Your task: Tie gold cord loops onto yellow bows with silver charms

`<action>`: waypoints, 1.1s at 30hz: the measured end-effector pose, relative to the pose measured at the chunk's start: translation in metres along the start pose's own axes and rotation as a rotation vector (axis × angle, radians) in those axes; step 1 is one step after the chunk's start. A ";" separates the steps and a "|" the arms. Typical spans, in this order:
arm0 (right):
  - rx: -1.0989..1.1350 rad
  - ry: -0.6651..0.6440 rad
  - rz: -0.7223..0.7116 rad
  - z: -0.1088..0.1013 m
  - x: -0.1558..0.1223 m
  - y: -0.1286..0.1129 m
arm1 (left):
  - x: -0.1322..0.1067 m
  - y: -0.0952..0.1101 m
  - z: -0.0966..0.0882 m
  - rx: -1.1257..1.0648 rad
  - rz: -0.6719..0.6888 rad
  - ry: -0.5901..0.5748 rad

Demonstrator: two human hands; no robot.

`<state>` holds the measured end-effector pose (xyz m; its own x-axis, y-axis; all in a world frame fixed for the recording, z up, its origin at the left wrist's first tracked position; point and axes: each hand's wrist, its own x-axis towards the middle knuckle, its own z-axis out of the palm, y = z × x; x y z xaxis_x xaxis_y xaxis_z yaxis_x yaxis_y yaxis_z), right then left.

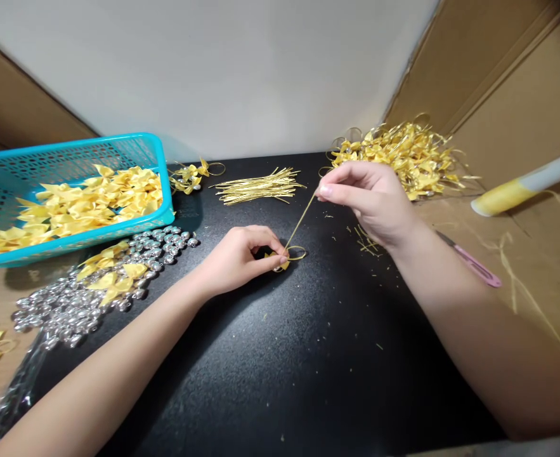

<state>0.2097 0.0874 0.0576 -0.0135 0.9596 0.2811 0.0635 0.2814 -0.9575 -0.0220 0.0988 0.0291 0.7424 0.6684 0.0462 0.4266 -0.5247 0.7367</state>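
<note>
My left hand point(247, 259) pinches a small yellow ribbon bow point(283, 263) just above the black tabletop, and the fingers cover most of it. A thin loop point(299, 254) sticks out to the right of the fingertips. From the bow a gold twist tie point(302, 219) runs up to the right, looking taut. Its upper end is pinched between the thumb and forefinger of my right hand point(363, 197). Behind both hands lies a bundle of gold twist ties point(260, 186).
A blue basket point(158, 171) of yellow bows stands at the left, silver beads point(70, 311) in front. Finished-looking bows with loops point(408, 158) are heaped at the back right. A pink-handled cutter point(477, 265) and a yellow-white roll point(522, 187) lie at the right. Clippings point(366, 241) dot the black table point(260, 374).
</note>
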 end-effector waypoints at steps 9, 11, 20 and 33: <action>0.119 0.059 0.112 0.007 -0.001 -0.008 | 0.005 -0.011 -0.002 -0.055 0.008 0.079; 0.110 0.107 0.110 0.004 0.001 -0.006 | 0.006 -0.010 0.000 -0.062 0.007 0.061; 0.023 0.149 0.062 -0.016 0.009 0.003 | 0.010 -0.012 0.007 -0.065 0.010 0.005; -0.010 0.188 0.016 -0.039 0.015 0.003 | 0.010 -0.018 0.003 -0.056 0.058 -0.064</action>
<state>0.2484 0.1029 0.0611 0.1743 0.9459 0.2737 0.0718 0.2650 -0.9616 -0.0207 0.1130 0.0143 0.7974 0.6015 0.0477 0.3537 -0.5301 0.7706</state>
